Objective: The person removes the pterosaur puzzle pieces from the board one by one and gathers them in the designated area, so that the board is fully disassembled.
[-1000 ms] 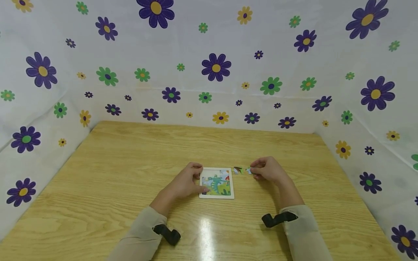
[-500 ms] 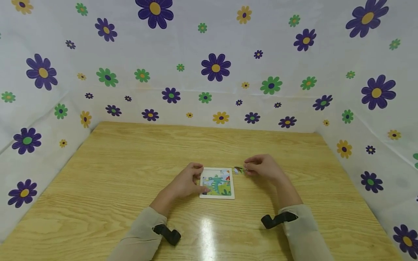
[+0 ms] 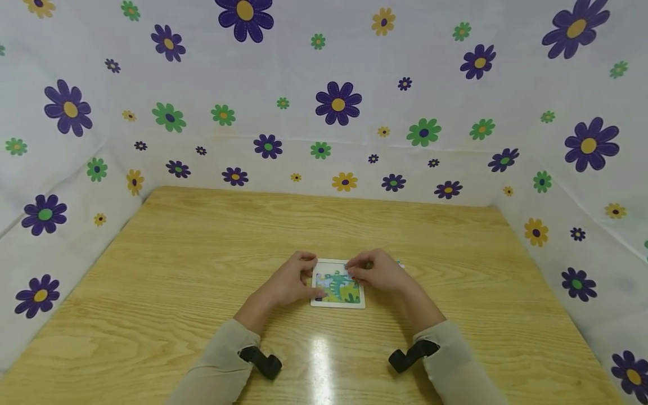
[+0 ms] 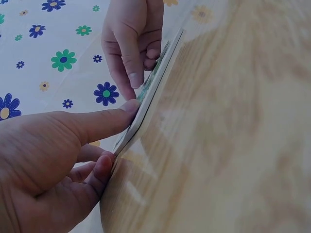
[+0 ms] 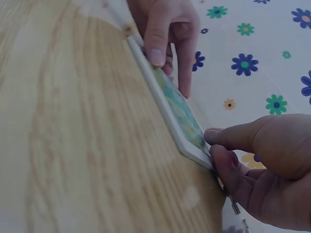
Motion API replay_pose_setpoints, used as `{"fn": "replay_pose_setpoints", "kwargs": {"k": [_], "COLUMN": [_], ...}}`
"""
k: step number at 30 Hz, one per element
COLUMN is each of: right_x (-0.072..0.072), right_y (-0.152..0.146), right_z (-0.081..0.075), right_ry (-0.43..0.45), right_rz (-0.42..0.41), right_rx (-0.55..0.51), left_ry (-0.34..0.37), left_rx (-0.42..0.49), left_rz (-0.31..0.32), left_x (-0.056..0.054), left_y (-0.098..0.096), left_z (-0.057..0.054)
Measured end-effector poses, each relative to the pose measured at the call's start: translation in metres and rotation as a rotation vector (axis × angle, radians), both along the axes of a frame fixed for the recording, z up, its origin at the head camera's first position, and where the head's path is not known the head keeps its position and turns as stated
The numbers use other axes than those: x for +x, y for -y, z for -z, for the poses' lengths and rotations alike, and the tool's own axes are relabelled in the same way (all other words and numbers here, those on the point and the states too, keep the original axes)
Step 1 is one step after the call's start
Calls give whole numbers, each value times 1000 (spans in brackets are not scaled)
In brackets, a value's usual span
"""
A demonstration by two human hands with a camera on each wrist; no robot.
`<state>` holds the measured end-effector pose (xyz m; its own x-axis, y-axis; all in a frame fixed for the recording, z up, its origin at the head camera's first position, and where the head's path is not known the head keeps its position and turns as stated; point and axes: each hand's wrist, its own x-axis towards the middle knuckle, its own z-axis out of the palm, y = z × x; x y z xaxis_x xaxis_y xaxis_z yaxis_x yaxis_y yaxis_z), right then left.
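A small square jigsaw puzzle (image 3: 338, 288) with a white frame and a green dinosaur picture lies flat on the table. My left hand (image 3: 291, 281) grips its left side, the thumb over the picture and the fingers at the outer edge, as the left wrist view also shows. Over the top right corner is my right hand (image 3: 379, 271), its thumb and index finger pinching a small puzzle piece that the fingertips mostly hide. In the right wrist view those fingertips (image 5: 214, 137) sit right at the frame's corner. The upper left of the puzzle shows pale bare backing.
Loose puzzle pieces (image 5: 235, 206) lie beyond the frame, partly hidden by the right hand in the head view. The wooden table (image 3: 228, 225) is bordered at the back and sides by a white cloth (image 3: 283, 67) with flowers.
My right hand has moved left from the loose pieces to the puzzle's top right corner, bringing a puzzle piece. The left hand keeps its grip on the frame.
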<state>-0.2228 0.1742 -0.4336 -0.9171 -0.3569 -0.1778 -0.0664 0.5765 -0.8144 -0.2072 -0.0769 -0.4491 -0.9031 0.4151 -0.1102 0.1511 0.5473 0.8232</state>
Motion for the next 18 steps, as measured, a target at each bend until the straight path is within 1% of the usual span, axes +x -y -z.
{"fn": "replay_pose_setpoints", "kwargs": {"k": [4, 8, 11, 14, 18], "right_x": [1, 3, 6, 8, 8], "right_y": [4, 8, 11, 12, 12], "right_z": [2, 2, 1, 0, -2], "right_ry": [-82, -130, -159, -189, -184], "right_rz": [-59, -37, -18, -18, 9], "right_rx": [83, 166, 202, 203, 163], "left_ry": [-3, 0, 0, -6, -14], "left_rx": [-5, -4, -5, -5, 1], "left_rz": [0, -5, -5, -10, -16], "left_x": [-1, -1, 0, 0, 1], "left_y": [-1, -1, -2, -2, -2], "left_z": [-1, -1, 1, 2, 1]}}
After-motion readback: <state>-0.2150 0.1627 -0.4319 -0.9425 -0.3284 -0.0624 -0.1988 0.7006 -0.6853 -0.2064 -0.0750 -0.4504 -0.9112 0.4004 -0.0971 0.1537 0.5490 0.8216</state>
